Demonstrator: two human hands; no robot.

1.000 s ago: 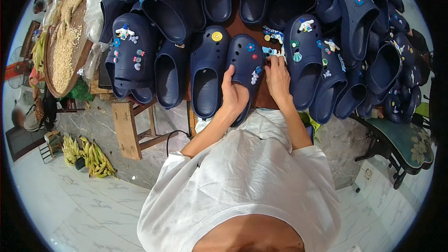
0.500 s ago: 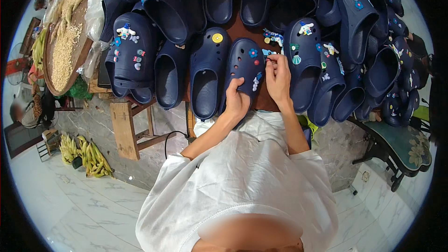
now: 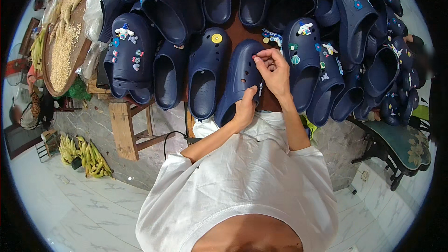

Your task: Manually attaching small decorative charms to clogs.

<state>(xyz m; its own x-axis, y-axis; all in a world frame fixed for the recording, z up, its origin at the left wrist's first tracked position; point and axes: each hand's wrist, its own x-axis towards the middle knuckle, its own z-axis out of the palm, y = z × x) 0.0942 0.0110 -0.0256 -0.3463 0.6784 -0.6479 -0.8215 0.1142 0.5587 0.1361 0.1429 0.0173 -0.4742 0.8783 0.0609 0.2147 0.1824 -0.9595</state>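
A navy clog point(image 3: 242, 67) with round holes lies in front of me, turned slightly on its side. My left hand point(image 3: 245, 108) grips it near the foot opening, thumb on its upper. My right hand point(image 3: 274, 71) is closed in a pinch against its toe, a speck of red at the fingertips. What the pinch holds is hidden. Left of it stands another navy clog point(image 3: 210, 58) bearing a yellow button charm point(image 3: 216, 38). Beyond my right hand lie loose charms point(image 3: 272, 37), next to a clog point(image 3: 301, 65) decorated with a white figure and a shell.
Many navy clogs point(image 3: 163, 9) crowd the brown table at the back and both sides. A round tray of pale grains point(image 3: 65, 58) stands far left. A wooden stool point(image 3: 123, 130) is below the table's left side, a dark green chair point(image 3: 401, 147) at right.
My right hand has moved left from beside the clog onto its toe. The clog has rolled, and its blue flower charm no longer shows. My left hand has shifted slightly right and down.
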